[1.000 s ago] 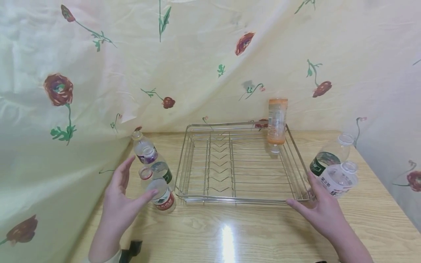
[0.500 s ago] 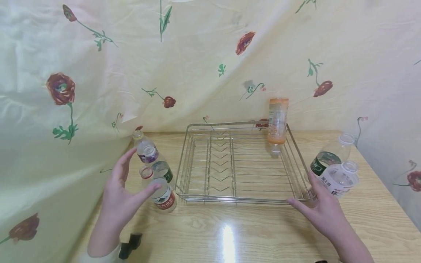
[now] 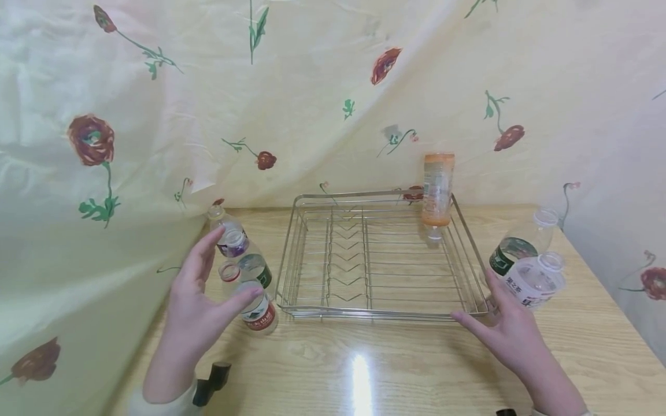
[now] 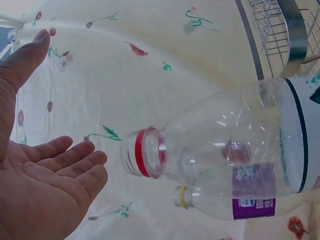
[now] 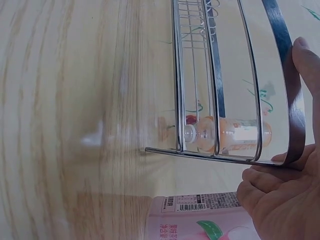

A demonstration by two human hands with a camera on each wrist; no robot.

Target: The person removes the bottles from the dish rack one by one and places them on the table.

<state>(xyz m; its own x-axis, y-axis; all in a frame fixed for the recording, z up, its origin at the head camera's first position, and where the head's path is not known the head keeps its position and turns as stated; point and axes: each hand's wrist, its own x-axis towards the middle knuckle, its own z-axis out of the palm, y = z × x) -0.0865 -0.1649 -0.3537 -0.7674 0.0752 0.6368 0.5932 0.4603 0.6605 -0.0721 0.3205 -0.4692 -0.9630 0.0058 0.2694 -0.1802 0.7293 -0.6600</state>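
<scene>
My left hand [image 3: 195, 312], thumb and fingers spread apart, hovers beside several clear plastic bottles left of the rack. Nearest it is a red-labelled bottle [image 3: 260, 316] with a red neck ring; in the left wrist view a gap separates the palm from that bottle's mouth. Behind stand a green-labelled bottle [image 3: 255, 268] and a purple-labelled bottle [image 3: 232, 247]. My right hand [image 3: 512, 329] holds the front right corner of a metal wire dish rack [image 3: 374, 315], thumb on its rim and fingers round the side. An orange-trimmed bottle [image 3: 437, 190] stands upside down in the rack's back right.
Right of the rack, close to my right hand, stand another green-labelled bottle [image 3: 515, 254] and a pink-labelled bottle [image 5: 200, 215]. Flowered cloth [image 3: 322, 104] hangs behind and at the sides. The wooden table [image 3: 416, 370] extends in front of the rack.
My left hand has shifted slightly right and closer to the red-labelled bottle. The right hand, rack and bottles keep their places.
</scene>
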